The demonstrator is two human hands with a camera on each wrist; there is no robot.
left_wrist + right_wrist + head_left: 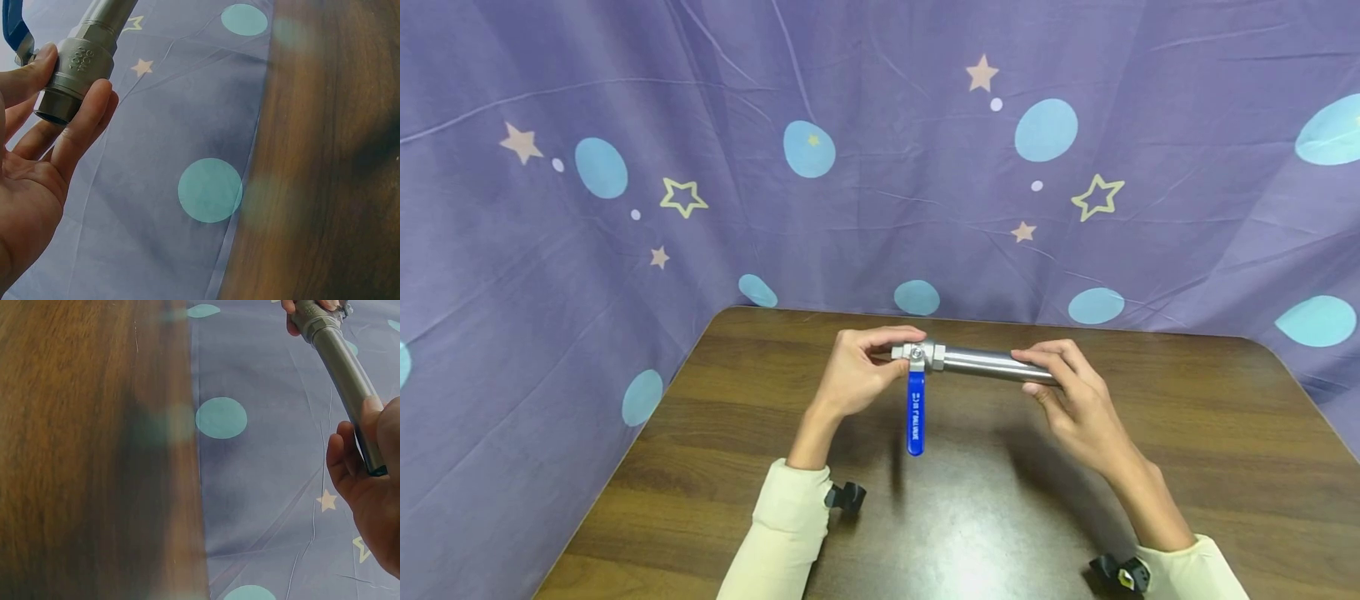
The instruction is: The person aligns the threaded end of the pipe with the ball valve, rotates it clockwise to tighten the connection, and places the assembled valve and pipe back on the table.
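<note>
A steel ball valve (937,357) with a blue lever handle (916,412) is joined to a straight steel pipe (981,362). Both are held up above the table, the pipe running left to right. My left hand (859,375) grips the valve body at its left end, thumb on the near side and fingers on the far side. In the left wrist view the valve's open end (57,106) shows between the fingers. My right hand (1078,408) pinches the pipe near its right end, thumb below. The blue lever points toward me, square to the pipe.
A brown wooden table (700,467) lies under both hands, their shadows on it. A purple curtain (865,225) with stars and blue dots hangs behind and to the sides. Black wrist mounts (846,497) sit at the pale sleeves (786,521).
</note>
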